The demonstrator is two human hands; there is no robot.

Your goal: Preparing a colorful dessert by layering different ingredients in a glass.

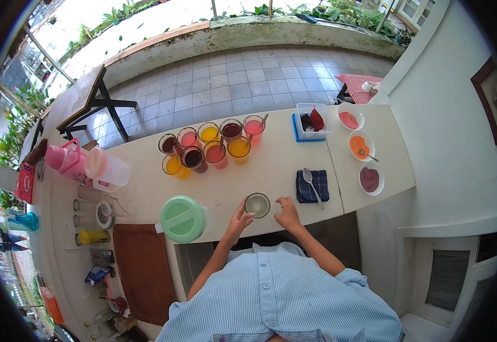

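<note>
An empty drinking glass (257,205) stands near the table's front edge, with my left hand (240,220) touching its left side. My right hand (288,213) is just right of the glass, fingers apart and holding nothing. To the left is a pitcher with a green lid (183,219). Farther back stand several glasses of red, yellow and dark drinks, among them a glass of yellow drink (239,149) and a glass of pink drink (254,128) with spoons in them. A metal spoon (312,186) lies on a folded dark blue checked cloth (300,188) to the right.
Bowls of orange powder (358,143), pink powder (349,120) and purple powder (369,179) line the right end. A plastic container (312,122) sits at the back. A pink thermos (67,160), a clear pitcher (111,169) and a brown mat (143,273) are at left.
</note>
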